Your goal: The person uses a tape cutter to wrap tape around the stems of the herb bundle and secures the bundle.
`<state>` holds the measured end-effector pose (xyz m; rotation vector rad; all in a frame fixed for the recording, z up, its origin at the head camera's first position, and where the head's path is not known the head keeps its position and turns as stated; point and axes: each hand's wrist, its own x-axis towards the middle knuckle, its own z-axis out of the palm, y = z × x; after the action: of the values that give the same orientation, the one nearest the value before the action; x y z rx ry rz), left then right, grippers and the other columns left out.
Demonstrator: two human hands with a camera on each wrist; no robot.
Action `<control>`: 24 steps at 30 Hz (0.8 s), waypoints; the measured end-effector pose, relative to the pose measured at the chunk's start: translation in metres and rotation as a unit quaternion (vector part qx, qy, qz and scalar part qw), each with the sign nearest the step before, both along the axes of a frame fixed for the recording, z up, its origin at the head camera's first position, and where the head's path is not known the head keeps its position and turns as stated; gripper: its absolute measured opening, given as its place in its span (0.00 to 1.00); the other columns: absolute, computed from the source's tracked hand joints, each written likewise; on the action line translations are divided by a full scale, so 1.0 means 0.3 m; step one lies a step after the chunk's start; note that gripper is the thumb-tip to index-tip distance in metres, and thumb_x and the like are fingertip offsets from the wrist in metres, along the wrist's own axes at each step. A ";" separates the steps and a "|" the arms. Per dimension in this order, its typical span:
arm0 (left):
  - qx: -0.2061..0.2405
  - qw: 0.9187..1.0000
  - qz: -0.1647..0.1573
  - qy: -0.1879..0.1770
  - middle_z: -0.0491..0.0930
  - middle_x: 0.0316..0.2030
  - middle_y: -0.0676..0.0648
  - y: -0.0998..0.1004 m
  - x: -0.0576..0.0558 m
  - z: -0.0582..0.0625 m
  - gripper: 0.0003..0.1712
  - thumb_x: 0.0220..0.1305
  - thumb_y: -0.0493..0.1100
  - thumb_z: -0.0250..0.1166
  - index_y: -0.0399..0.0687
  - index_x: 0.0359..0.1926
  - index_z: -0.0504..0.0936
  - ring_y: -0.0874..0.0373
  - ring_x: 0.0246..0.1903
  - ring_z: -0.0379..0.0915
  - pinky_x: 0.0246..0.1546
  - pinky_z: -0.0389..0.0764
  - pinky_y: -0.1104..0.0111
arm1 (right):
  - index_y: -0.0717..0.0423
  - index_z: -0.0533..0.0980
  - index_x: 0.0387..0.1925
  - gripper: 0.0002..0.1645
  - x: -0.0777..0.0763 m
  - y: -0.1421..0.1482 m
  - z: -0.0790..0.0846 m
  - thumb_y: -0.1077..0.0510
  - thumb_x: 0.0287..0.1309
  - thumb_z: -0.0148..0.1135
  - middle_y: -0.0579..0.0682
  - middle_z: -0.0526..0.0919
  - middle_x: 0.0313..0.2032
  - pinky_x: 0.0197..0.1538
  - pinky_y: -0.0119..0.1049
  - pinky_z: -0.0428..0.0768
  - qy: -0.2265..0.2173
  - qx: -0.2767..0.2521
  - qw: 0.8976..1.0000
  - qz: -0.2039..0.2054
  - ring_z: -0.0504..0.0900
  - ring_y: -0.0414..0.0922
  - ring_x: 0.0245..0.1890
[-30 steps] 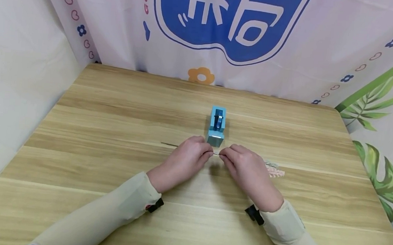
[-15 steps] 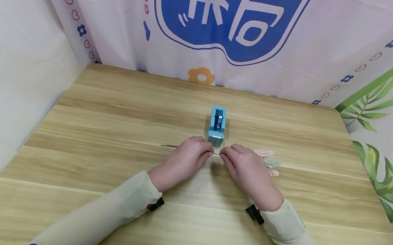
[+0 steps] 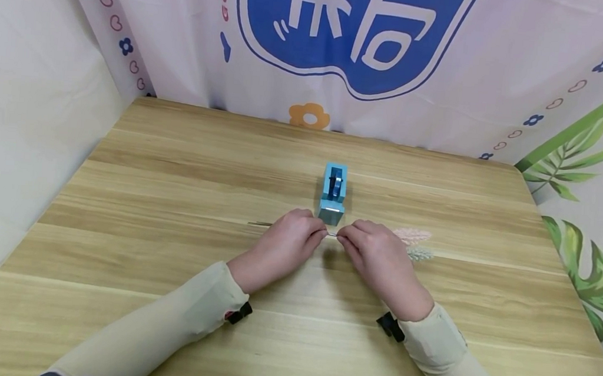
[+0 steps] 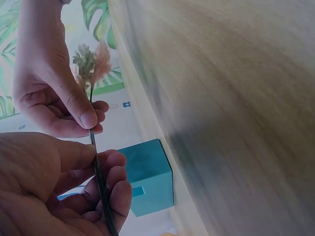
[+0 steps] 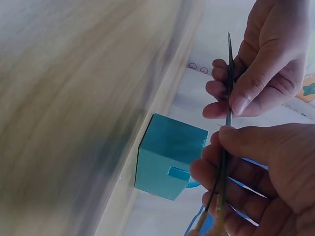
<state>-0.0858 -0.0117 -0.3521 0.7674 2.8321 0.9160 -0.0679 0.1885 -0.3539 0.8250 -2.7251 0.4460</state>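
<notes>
Flower stems [image 4: 100,187], thin and dark, run between my two hands as one narrow bundle, held clear of the bench. My left hand [image 3: 287,243] pinches them between thumb and fingers, with the bare ends sticking out to its left; my right hand [image 3: 378,259] pinches them nearer the heads. The two grips are close together, a short length of stem showing between them. A pale glint sits in that gap, but I cannot tell whether it is tape or just light.

What has changed over the last second is mostly at the heads. The pink flower head [image 3: 411,237] now lies on the far side, and the green flower head [image 3: 419,254] on the near side; a second ago pink was nearest me, and half a second ago I could see pink on both sides of the green. My hands have hardly shifted — so I judge that I'm rolling the bundle in place, and that it's holding together as it turns. The bare ends have moved slightly too, which fits.

Just beyond my hands, the blue tape dispenser [image 3: 332,206] stands upright on the bench [image 3: 194,262], its roll [image 3: 336,183] in the slot. I'm not touching it. Behind the bench hangs a printed curtain [image 3: 419,114].
</notes>
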 end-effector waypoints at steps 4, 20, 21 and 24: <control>-0.010 1.000 -0.005 -0.006 0.81 0.32 0.48 0.003 -0.004 0.002 0.10 0.77 0.40 0.62 0.41 0.42 0.90 0.58 0.30 0.71 0.33 0.76 0.69 | 0.53 0.87 0.39 0.03 -0.003 0.002 0.001 0.59 0.68 0.70 0.45 0.89 0.35 0.43 0.41 0.86 0.008 0.001 1.000 0.001 0.87 0.43 0.36; 0.034 0.999 -0.010 -0.005 0.79 0.30 0.49 -0.004 -0.016 -0.005 0.06 0.74 0.37 0.65 0.43 0.38 0.88 0.58 0.31 0.71 0.33 0.76 0.69 | 0.56 0.87 0.41 0.05 -0.005 -0.010 0.004 0.61 0.70 0.66 0.48 0.88 0.33 0.38 0.41 0.86 -0.015 0.013 1.000 -0.012 0.86 0.43 0.33; 0.034 0.999 -0.010 -0.006 0.79 0.30 0.49 -0.004 -0.016 -0.006 0.06 0.74 0.37 0.65 0.42 0.38 0.88 0.58 0.31 0.71 0.33 0.76 0.69 | 0.55 0.87 0.41 0.05 -0.006 -0.009 0.004 0.62 0.70 0.66 0.48 0.88 0.33 0.37 0.41 0.86 -0.017 0.011 1.000 -0.012 0.86 0.43 0.33; 0.031 0.999 -0.009 -0.009 0.79 0.31 0.49 -0.004 -0.016 -0.010 0.05 0.74 0.36 0.65 0.43 0.39 0.87 0.58 0.31 0.72 0.33 0.76 0.70 | 0.54 0.87 0.41 0.05 -0.008 -0.006 0.000 0.62 0.70 0.66 0.47 0.88 0.34 0.37 0.40 0.86 -0.030 -0.001 0.999 -0.012 0.86 0.42 0.33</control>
<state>-0.0905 -0.0128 -0.3550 0.7850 2.7883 1.0082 -0.0703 0.1866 -0.3537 0.7888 -2.7859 0.4771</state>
